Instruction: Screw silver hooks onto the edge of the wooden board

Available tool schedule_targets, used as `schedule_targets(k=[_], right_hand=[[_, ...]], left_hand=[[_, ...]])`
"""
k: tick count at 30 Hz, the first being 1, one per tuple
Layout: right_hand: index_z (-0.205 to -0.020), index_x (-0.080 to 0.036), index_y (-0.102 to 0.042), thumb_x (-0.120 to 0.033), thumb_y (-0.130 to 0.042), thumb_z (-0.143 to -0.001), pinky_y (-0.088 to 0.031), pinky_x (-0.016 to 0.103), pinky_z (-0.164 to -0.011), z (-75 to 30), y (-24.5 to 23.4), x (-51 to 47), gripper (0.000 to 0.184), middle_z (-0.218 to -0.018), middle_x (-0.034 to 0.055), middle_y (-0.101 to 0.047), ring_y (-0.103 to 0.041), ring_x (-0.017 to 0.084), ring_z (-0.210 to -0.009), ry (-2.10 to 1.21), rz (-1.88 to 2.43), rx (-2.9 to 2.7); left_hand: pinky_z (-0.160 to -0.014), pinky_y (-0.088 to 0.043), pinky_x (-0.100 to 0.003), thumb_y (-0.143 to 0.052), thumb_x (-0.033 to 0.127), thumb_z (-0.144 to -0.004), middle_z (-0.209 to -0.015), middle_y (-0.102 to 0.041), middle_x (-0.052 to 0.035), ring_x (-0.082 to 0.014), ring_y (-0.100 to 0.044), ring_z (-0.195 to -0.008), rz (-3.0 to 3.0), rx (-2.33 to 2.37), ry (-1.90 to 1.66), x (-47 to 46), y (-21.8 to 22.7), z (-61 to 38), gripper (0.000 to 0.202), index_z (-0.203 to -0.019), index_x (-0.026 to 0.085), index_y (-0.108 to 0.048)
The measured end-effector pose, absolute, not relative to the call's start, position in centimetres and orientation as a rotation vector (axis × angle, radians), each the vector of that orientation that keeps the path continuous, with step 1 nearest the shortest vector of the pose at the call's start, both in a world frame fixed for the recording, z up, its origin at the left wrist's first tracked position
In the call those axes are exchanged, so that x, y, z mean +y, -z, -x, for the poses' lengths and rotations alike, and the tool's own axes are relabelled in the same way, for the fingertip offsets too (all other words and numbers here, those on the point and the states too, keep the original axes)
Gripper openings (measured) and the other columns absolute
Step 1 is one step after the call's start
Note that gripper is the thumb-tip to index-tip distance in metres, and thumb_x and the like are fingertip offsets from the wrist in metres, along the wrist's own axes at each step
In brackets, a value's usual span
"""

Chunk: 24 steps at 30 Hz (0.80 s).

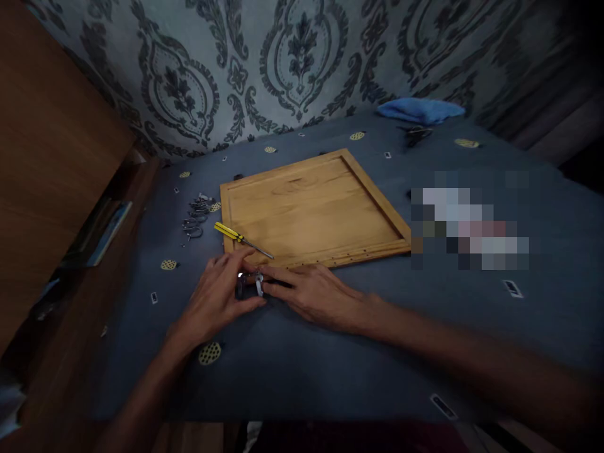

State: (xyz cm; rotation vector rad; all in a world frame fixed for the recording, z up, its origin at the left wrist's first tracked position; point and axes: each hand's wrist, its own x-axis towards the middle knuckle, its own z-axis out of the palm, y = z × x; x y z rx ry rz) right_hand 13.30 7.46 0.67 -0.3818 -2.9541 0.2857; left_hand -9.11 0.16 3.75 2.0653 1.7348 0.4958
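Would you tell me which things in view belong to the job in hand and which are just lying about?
Likely the job: metal fitting being handled, framed wooden panel, yellow-handled screwdriver, loose metal pieces.
Just lying about, probably: blue cloth, black item.

The far wall (240, 38) was pale with dark, ornate medallions and leaves; brown wooden furniture (56, 157) stood on the left, and in dim light the far right lay in shadow beyond a blue-grey printed cloth (377, 371)
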Motion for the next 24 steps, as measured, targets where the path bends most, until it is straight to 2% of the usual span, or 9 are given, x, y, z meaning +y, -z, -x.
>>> schedule_targets(k=[4,8,15,21,24], right_hand=[[-0.135,-0.019,-0.062,-0.005,-0.059,-0.094,-0.063,0.036,-0.074,-13.3,-0.6,7.5,0.044,-0.154,0.0137,-0.058,-0.075,0.024,-0.101,-0.276,0.383,-2.973],[-0.144,-0.016,-0.056,-0.005,-0.055,-0.096,-0.063,0.036,-0.077,-13.1,-0.7,7.5,0.049,-0.155,0.0167,-0.056,-0.075,0.024,-0.105,-0.229,0.365,-2.968],[-0.150,-0.010,-0.052,-0.006,-0.053,-0.095,-0.061,0.036,-0.072,-12.9,-0.8,7.2,0.055,-0.155,0.0211,-0.055,-0.075,0.025,-0.099,-0.175,0.390,-2.985],[-0.150,-0.012,-0.052,-0.006,-0.053,-0.094,-0.058,0.033,-0.068,-12.9,-0.5,7.0,0.057,-0.156,0.0189,-0.055,-0.075,0.023,-0.092,-0.125,0.420,-2.990],[-0.151,-0.011,-0.052,-0.003,-0.048,-0.095,-0.060,0.037,-0.070,-12.9,-0.4,7.0,0.056,-0.154,0.0215,-0.055,-0.075,0.024,-0.092,-0.154,0.415,-2.962]], left_hand=[[-0.101,-0.048,-0.047,-0.087,0.024,-0.077,-0.115,-0.075,-0.0042,-0.0316,-0.066,-0.116,-2.059,1.741,-0.542,0.1,-3.6,8.9,0.074,-0.139,0.025,-0.046],[-0.100,-0.048,-0.046,-0.088,0.023,-0.075,-0.112,-0.075,-0.0024,-0.0301,-0.067,-0.113,-2.085,1.727,-0.582,0.1,-3.1,9.0,0.074,-0.137,0.026,-0.047],[-0.099,-0.048,-0.045,-0.088,0.023,-0.076,-0.110,-0.075,-0.0021,-0.0298,-0.067,-0.111,-2.092,1.718,-0.599,0.2,-3.0,9.0,0.074,-0.137,0.028,-0.048],[-0.099,-0.049,-0.048,-0.086,0.036,-0.081,-0.119,-0.073,-0.0056,-0.0320,-0.067,-0.116,-2.122,1.693,-0.576,0.1,-3.3,9.3,0.066,-0.135,0.027,-0.051],[-0.095,-0.052,-0.044,-0.073,0.042,-0.093,-0.123,-0.072,-0.0063,-0.0289,-0.067,-0.115,-2.150,1.655,-0.653,0.9,-4.0,10.2,0.045,-0.132,0.028,-0.056]])
